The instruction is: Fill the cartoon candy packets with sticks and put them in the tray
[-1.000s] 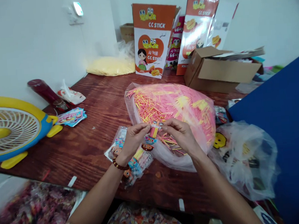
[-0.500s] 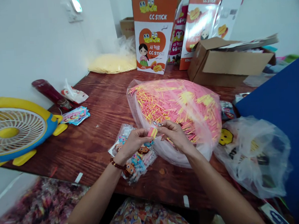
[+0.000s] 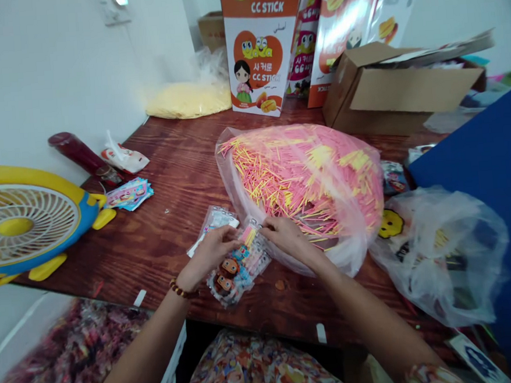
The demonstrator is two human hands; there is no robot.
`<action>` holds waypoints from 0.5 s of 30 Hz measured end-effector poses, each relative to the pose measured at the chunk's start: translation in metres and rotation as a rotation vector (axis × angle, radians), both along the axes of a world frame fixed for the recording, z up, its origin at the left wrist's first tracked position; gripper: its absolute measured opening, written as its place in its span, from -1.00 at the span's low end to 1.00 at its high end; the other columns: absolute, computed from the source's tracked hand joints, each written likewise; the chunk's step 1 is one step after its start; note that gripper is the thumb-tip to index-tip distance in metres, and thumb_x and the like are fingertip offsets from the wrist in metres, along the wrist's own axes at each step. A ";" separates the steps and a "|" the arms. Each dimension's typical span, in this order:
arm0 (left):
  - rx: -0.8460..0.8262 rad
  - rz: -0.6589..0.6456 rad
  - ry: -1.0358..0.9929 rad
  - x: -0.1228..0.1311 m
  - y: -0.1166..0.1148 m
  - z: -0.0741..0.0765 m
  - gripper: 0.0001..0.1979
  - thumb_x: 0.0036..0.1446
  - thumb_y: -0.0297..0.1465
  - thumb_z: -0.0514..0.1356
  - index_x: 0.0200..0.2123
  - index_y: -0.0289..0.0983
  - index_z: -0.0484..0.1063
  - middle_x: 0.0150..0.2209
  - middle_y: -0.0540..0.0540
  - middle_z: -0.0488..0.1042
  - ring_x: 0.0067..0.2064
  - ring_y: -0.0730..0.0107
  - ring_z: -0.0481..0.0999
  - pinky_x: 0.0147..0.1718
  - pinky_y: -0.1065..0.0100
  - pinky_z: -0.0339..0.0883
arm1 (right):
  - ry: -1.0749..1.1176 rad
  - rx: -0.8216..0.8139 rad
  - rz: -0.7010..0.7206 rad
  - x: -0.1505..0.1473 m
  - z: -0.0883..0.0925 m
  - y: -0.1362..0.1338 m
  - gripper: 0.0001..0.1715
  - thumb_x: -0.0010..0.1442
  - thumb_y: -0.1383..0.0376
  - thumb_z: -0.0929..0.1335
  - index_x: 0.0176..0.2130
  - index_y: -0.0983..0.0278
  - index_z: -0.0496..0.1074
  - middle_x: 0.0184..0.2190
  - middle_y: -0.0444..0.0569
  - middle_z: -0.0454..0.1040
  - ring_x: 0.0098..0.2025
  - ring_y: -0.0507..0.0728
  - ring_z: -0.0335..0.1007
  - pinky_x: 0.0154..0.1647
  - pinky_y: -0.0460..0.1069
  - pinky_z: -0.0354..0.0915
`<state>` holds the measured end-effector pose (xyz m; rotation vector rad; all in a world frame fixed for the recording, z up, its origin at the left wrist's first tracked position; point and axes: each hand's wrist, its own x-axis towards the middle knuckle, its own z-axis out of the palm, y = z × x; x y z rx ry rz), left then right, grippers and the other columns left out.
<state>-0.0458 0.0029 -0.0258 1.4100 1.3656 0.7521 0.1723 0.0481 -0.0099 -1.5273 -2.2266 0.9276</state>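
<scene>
From a single head-worn camera, the red-brown wooden counter (image 3: 184,167) is viewed forward and downward from close by, with left hand (image 3: 213,250) and right hand (image 3: 288,237) framed near centre, pale wall (image 3: 54,71) beyond.

Yellow-and-blue round plastic fan (image 3: 15,226): set on the left of the brown wooden worktop (image 3: 184,167).
Thin pink-and-yellow sticks (image 3: 277,190): heaped in the translucent plastic bag (image 3: 357,237), mid-worktop.
Small clear plastic packets (image 3: 230,270): piled at the bag's front left.
Tall orange-and-white cardboard box (image 3: 258,57): stood behind the bag.
Open brown cardboard carton (image 3: 406,93): placed right of that box.
Crumpled translucent plastic sack (image 3: 469,246): laid right of the bag.
</scene>
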 end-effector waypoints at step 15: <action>0.234 0.216 0.921 -0.045 0.018 -0.020 -0.51 0.26 -0.12 0.07 0.10 -0.32 0.41 0.00 -0.33 0.49 0.03 -0.08 0.45 -0.02 0.09 0.30 | -0.349 0.117 -0.204 0.086 -0.008 0.014 -0.71 0.36 0.23 0.23 -0.14 0.24 0.50 -0.27 -0.01 0.60 -0.24 0.13 0.49 -0.31 -0.06 0.16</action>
